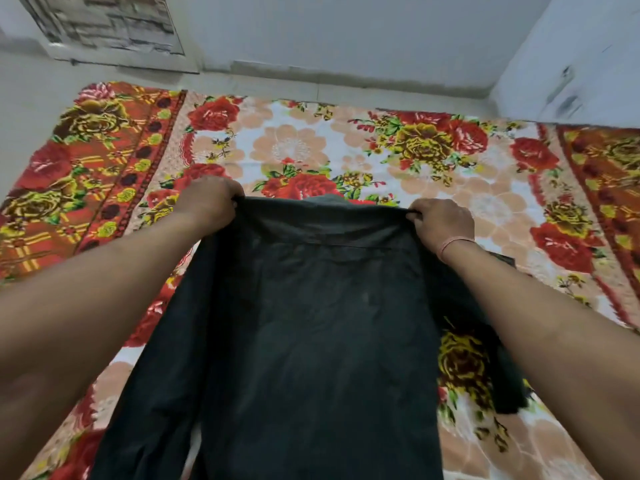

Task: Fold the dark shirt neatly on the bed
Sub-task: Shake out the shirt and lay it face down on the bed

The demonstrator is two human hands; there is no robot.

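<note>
The dark shirt (318, 334) stretches back side up from the bottom edge of the view toward the middle of the bed (346, 143), which has a floral cover. My left hand (207, 199) pinches the shirt's left shoulder. At the right shoulder, my right hand (441, 223) grips the fabric; a thin pink band circles that wrist. The top edge is pulled taut between both hands and looks lifted a little off the cover. One sleeve hangs down along the left side, the other lies under my right forearm. The collar is mostly hidden behind the top edge.
A pale wall (346, 36) runs along the far side of the bed, and a wall corner (554, 64) stands at the right. A framed panel (104, 26) hangs on the wall at upper left. The floral cover spreads wide to both sides of the shirt.
</note>
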